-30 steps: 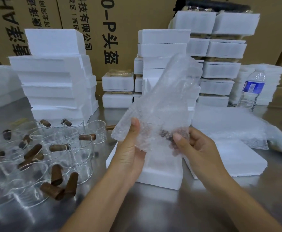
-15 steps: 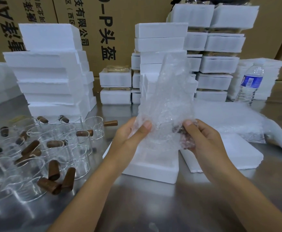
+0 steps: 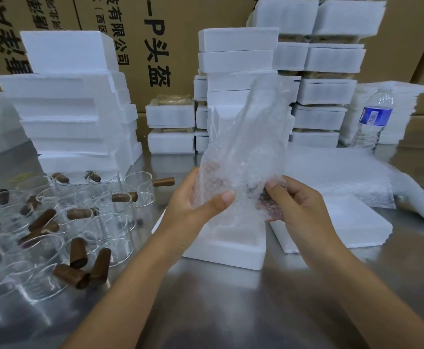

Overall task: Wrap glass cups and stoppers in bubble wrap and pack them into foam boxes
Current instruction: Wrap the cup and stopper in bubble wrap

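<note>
Fingers of the left hand (image 3: 193, 205) lay behind the wrap (image 3: 248, 137) with the thumb pressed on its front, so the sheet was pinched at its lower left edge. The right hand (image 3: 299, 207) gripped the lower right edge, fingers curled round a bunched part where a dark shape (image 3: 266, 197) showed through the bubbles. It was probably a stopper, though the plastic blurred it too much to be sure. Whether a cup was inside too could not be told. The sheet stood tall and loose above both hands, over an open box (image 3: 231, 250) on the table (image 3: 231, 311).

Judged from this, the step was rolling the sheet round its load. To do it well, the right hand needed to hold the load firm through the plastic while the left drew its edge across tight. The loose top then wanted folding down so nothing could slip out, leaving a bundle snug enough for the box below.

Bare cups (image 3: 140, 187) and stoppers (image 3: 78, 253) lay near on the left. A lid (image 3: 351, 222) sat just beside the box on the right, with spare wrap (image 3: 336, 172) behind it and foam stacks (image 3: 75, 102) further back.
</note>
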The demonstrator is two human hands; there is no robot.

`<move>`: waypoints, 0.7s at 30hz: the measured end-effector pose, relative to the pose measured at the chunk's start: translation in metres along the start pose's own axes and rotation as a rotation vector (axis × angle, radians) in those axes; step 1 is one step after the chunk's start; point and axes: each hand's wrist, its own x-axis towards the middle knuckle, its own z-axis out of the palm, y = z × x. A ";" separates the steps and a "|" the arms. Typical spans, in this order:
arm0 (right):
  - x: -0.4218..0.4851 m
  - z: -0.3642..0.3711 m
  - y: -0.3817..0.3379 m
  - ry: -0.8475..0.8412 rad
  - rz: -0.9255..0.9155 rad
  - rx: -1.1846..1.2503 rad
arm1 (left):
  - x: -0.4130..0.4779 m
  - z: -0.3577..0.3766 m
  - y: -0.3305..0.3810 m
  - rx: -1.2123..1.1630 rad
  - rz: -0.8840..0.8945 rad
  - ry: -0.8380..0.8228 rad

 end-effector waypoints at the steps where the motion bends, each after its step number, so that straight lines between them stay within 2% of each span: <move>1: -0.001 0.000 0.000 0.004 -0.030 -0.012 | 0.000 0.002 -0.001 -0.052 -0.014 0.001; 5: -0.003 0.000 -0.002 0.038 -0.104 -0.034 | 0.001 0.005 0.002 -0.265 -0.073 0.016; 9: -0.004 -0.001 -0.005 0.090 -0.111 -0.014 | 0.000 0.002 0.002 -0.320 -0.099 -0.034; 16: -0.002 -0.003 -0.011 0.128 -0.104 0.083 | -0.001 0.000 0.000 -0.055 -0.087 -0.138; 18: -0.003 -0.003 -0.011 0.151 -0.152 0.004 | -0.002 0.002 0.003 0.019 -0.061 -0.140; 21: -0.007 -0.001 -0.010 0.195 -0.292 -0.263 | -0.003 0.005 0.007 0.127 -0.004 -0.115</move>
